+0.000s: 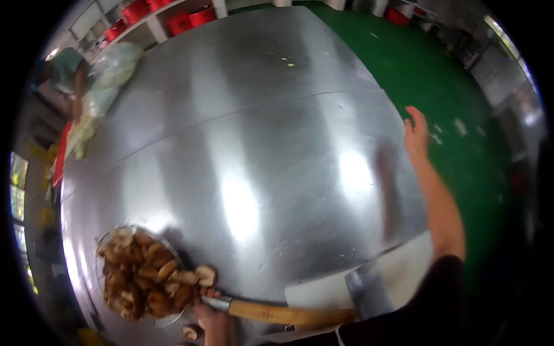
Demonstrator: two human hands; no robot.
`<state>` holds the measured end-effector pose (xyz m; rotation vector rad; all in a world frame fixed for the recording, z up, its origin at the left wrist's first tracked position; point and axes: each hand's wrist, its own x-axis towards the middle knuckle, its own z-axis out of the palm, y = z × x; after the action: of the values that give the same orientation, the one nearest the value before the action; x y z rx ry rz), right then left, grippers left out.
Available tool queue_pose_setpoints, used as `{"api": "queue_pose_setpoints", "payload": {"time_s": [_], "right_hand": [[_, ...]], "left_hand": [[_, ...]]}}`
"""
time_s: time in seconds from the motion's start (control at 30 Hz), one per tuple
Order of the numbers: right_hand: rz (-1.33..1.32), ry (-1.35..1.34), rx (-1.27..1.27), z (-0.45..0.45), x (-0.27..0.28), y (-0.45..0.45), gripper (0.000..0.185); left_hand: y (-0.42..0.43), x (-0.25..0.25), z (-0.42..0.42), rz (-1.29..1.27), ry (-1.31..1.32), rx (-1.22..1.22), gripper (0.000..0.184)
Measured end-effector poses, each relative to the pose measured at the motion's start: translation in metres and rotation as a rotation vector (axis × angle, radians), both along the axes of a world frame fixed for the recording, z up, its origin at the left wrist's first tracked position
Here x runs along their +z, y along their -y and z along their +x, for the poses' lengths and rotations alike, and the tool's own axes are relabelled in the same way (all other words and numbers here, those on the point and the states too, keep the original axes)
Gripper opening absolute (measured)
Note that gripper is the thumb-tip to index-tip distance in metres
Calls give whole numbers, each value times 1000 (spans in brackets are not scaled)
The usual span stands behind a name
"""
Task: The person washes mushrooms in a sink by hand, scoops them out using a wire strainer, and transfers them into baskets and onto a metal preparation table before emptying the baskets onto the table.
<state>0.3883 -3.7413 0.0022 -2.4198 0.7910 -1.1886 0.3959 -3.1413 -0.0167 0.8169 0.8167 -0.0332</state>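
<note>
Dark sleeve (418,305) leading to a released right hand (416,132), while the left hand (213,323) grasps a wooden-handled strainer (288,314) by its neck, just beside the heaped mushrooms (141,274), probably basket-heavy, best held there, its soft load easily bruised or spilled.

Commercial kitchen, steel worktable (271,155), mushrooms (141,271).

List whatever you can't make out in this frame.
All in the head view:
- Left hand: grip unclear; blur, mushrooms and wooden handle crowd the fingers.
- Handle markings: too small and blurred to read.
- Wire basket: bottom hidden by the mushrooms.
- Metal blade: lower end hidden behind the dark sleeve and wooden handle.
- Co-worker's arm: hand blurred, too small.
</note>
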Motion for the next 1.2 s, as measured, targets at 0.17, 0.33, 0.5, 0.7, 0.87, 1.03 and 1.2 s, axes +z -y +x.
{"api": "queue_pose_setpoints", "payload": {"time_s": [0.17,0.33,0.5,0.7,0.87,1.03,1.2], "right_hand": [[69,-279,1235,-37,116,-286,36],[386,-1030,1477,-152,127,-442,79],[573,-1132,1453,-186,128,-487,91],[1211,-767,1683,-192,128,-521,93],[2191,-617,1572,-213,133,-543,89],[2348,-517,1538,-216,166,-537,83],[2109,-257,1710,-211,201,-523,71]], "left_hand": [[-22,9,-9,-71,-11,19,7],[-37,70,-35,27,14,-29,11],[-90,72,-75,184,155,-140,24],[-178,122,-87,661,366,-466,41],[-298,36,-146,1712,326,-438,94],[-254,26,-152,1804,161,-662,113],[-197,51,-85,1571,231,-641,113]]}}
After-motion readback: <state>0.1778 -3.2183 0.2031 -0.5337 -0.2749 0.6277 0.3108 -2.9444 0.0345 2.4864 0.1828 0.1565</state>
